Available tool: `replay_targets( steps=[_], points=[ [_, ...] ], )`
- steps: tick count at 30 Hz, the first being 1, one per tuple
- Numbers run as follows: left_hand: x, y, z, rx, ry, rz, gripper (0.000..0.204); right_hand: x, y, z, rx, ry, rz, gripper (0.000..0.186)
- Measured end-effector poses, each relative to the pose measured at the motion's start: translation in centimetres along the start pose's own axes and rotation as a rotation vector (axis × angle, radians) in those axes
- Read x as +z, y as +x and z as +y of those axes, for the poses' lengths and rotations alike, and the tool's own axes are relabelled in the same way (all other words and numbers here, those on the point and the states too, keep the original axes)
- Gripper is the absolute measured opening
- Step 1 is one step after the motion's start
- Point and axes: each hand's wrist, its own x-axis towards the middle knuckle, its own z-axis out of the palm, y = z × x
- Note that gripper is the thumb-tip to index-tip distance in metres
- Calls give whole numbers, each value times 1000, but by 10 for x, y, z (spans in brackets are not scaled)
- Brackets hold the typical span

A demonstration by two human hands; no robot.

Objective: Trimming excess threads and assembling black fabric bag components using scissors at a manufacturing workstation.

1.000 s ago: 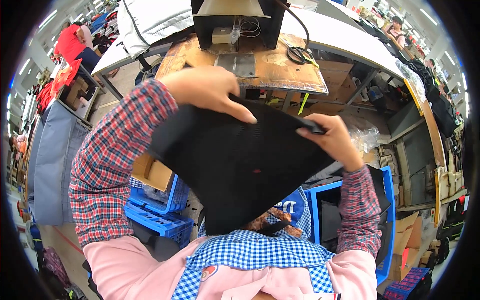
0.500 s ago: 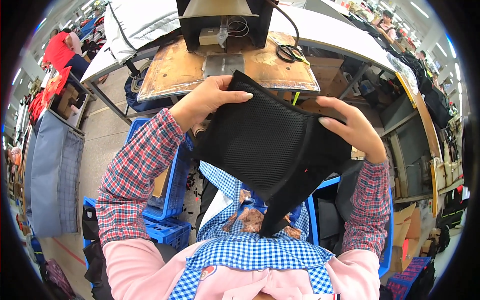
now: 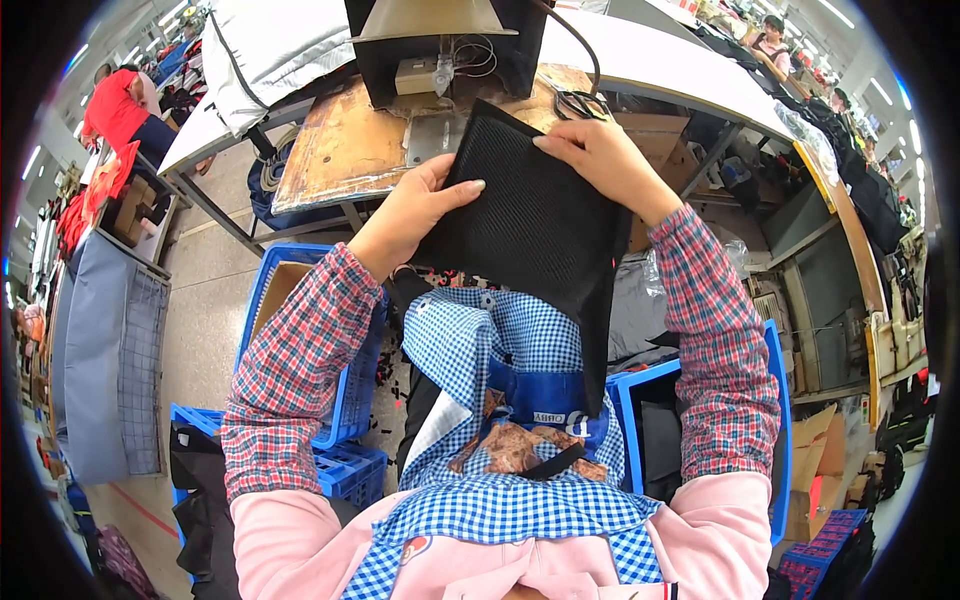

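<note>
A black mesh fabric piece (image 3: 520, 205) with solid dark edging hangs between my hands, raised in front of the machine. My left hand (image 3: 418, 212) pinches its left edge, thumb lying on the mesh. At the upper right edge, my right hand (image 3: 605, 160) is closed on the same piece, thumb in front. A narrow black flap trails down from its right side over my blue checked apron (image 3: 530, 330). The fingers behind the fabric are hidden. Just beyond it stands a dark machine head (image 3: 440, 50) over a worn wooden board (image 3: 335, 140).
Black-handled scissors (image 3: 580, 103) lie on the board's right. Blue crates stand at my left (image 3: 250, 300) and right (image 3: 775, 420), the right one holding dark fabric. White padded material (image 3: 275, 55) covers the table at the back left. Two people work farther off.
My right hand has moved left and up, from the piece's right flap to its upper edge, and now grips there. The fabric has turned more upright and shifted up towards the machine.
</note>
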Motion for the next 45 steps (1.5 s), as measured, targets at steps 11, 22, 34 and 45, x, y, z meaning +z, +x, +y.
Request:
replay_targets(
  steps=[11,22,34,45],
  points=[
    [-28,37,-20,83,-59,180,40,14,58,12,-10,-222,-40,37],
    [-31,31,-18,88,0,185,41,24,59,16,20,-149,-4,36],
    [30,-25,-11,-22,-554,180,16,-51,-32,-23,141,-67,218,34],
    [83,-10,-60,93,-543,53,33,-94,-64,0,500,270,-267,63]
  ],
)
